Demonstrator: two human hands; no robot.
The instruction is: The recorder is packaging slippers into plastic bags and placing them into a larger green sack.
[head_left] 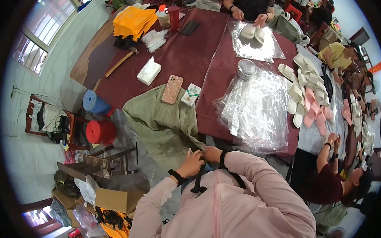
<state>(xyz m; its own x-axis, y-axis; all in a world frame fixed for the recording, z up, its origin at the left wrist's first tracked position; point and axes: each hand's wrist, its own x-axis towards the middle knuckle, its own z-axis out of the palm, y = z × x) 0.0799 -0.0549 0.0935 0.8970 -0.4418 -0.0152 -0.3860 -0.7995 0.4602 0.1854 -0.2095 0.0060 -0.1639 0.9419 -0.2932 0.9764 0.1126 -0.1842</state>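
An olive-green cloth (pixel 157 118) hangs over the table's near edge toward my waist. My left hand (pixel 191 163) is at its lower edge, fingers bent and pressed together; what they pinch is hidden. Right beside it, my right hand (pixel 212 154) is closed at the cloth's corner, its fingertips mostly out of sight. A black strap (pixel 197 184) runs down from between the hands over my pink jacket. On the cloth's upper part lies a phone in a pink patterned case (pixel 172 89). A small white-and-green box (pixel 191 95) rests just to its right.
The dark red table (pixel 210 44) holds clear plastic bags (pixel 256 106), a round tub (pixel 246 69), a tissue box (pixel 149 72), a hammer (pixel 121 63) and yellow bags (pixel 135 21). White and pink slippers (pixel 314 107) lie right. Several people work around. A red stool (pixel 100 132) stands left.
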